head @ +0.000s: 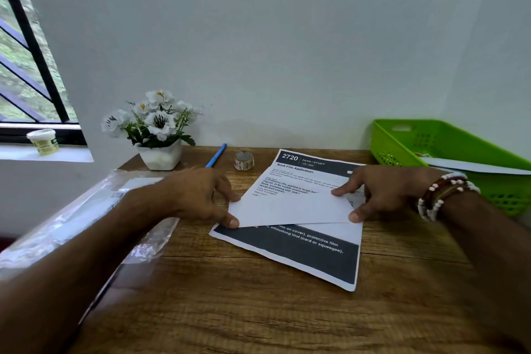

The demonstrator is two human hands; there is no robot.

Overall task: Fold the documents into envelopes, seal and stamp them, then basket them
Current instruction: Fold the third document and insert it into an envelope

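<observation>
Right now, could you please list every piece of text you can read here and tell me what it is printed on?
"2720": header of the printed sheet.
"DESK / STUDY": same header.
"Book Film Application": same header.
"smoothing tool (card or squeegee),": its lower dark band.
"Protective film applied to target": folded sheet; other lines too small.
Print on the tape roll and the tub: blurred.

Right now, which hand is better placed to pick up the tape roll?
Probably left. The left hand lies nearest the tape roll; the right hand is across the folded sheet.
</observation>
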